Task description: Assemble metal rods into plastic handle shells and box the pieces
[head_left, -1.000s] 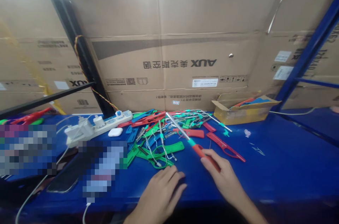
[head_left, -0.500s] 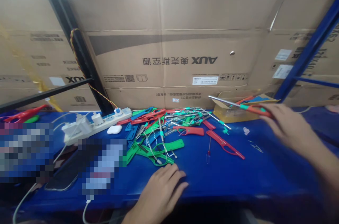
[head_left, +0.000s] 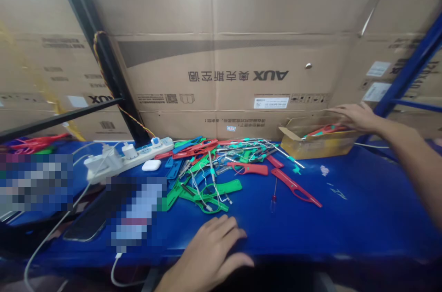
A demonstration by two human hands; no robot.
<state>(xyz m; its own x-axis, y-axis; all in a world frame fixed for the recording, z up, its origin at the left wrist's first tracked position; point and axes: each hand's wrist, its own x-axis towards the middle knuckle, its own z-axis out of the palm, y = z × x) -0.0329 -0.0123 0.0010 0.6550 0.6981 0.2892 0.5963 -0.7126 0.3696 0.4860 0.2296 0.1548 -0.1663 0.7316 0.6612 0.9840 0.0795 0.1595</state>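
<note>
Since the earlier frame, the right hand (head_left: 359, 116) has moved over to the small cardboard box (head_left: 319, 147), and the red lighter (head_left: 326, 130) it carried now appears to lie inside, below the box's rim. The right hand's upper fingers reach out above the box, but blur hides the thumb side, so I cannot tell whether it grips anything. The left hand (head_left: 216, 248) is nearer the person than the box and to its left, loosely open and empty on the blue table (head_left: 359, 232). A wrist brushing the box's flap could tip or shift it, since it looks light. A long metal tip could snag on the rim and spring the piece out. Left of the box, the wires (head_left: 195, 190) tangle among the green shells (head_left: 224, 189); pulling one could drag others. The screwdriver (head_left: 274, 199), nearer the person than the box, could roll if knocked.
</note>
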